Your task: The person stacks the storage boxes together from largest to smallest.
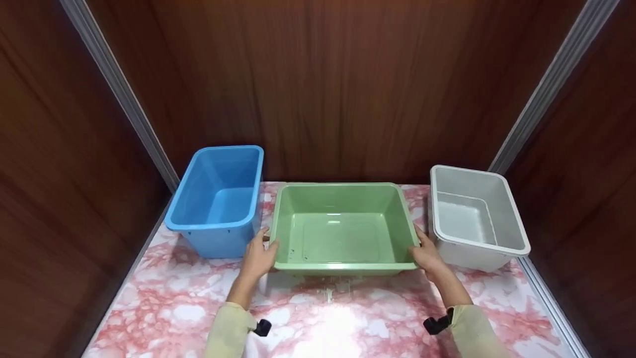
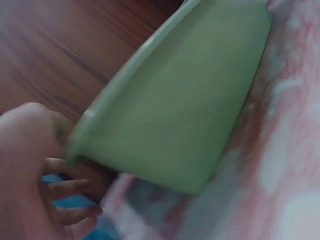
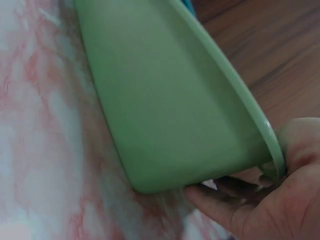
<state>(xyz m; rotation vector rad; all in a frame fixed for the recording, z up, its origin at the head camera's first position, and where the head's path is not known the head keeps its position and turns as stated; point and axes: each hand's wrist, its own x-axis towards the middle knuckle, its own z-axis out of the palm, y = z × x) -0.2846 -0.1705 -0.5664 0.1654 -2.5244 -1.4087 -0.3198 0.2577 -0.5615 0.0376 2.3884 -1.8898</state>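
Yellow sleeves (image 1: 226, 330) nearest, bottom edge | blue bin (image 1: 216, 242) at left on pink-and-white table (image 1: 184, 288) | left hand (image 1: 258, 256) grips left rim of green tub (image 1: 343, 199) | tub upright, between both bins | right hand (image 1: 427, 253) grips its right rim, thumb inside | gray bin (image 1: 469, 254) at right

Wears pale-yel. sleeves (image 1: 227, 330) L & R, small blk device (image 1: 263, 327) on each.

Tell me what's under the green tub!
A pink-and-white marbled tabletop shows around the green tub. The spot right under its base is covered, so I can't tell.
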